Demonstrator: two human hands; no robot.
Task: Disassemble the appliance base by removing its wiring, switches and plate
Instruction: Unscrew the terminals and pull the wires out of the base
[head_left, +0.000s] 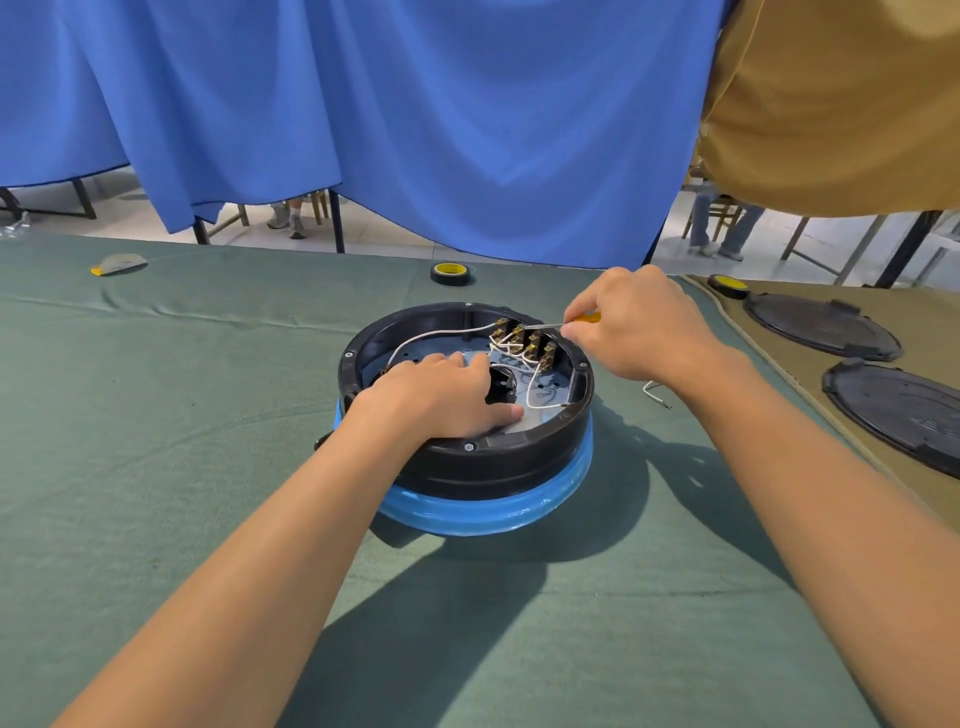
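Blue draped fabric curtain (415, 104), filling the background behind the work surface.

Dark green cloth-covered table (156, 441), spanning the foreground; tan cloth mat (930, 322) overlapping its right side.

Round black plastic appliance base (483, 467) with a blue lower band, standing open side up at the middle of the green cloth, between both forearms.

Round black plastic cover (823, 325), flat on the tan mat; second black cover (898, 410) just nearer, both well apart from the base.

Left hand (441, 395), laid palm down inside the base, fingers straight and close together, thumb spread, pressing on the grey inner plate (524, 423) and holding nothing.

Right hand (639, 327), over the far right rim, fingers curled tightly round the yellow handle of a slim metal-shafted screwdriver (545, 325), tip at the far end of the switch row.

Row of black switches with brass terminals (524, 340), set along the far right inner wall.

Thin white insulated wires (441, 335), running from the terminals across the plate.

Black tape roll with yellow core (450, 272), flat on the green cloth beyond the base; second tape roll (729, 286) on the far corner of the mat.

Short bent piece of loose white wire (657, 393), on the green cloth just right of the base.

Small grey and yellow packet (117, 264), far left.
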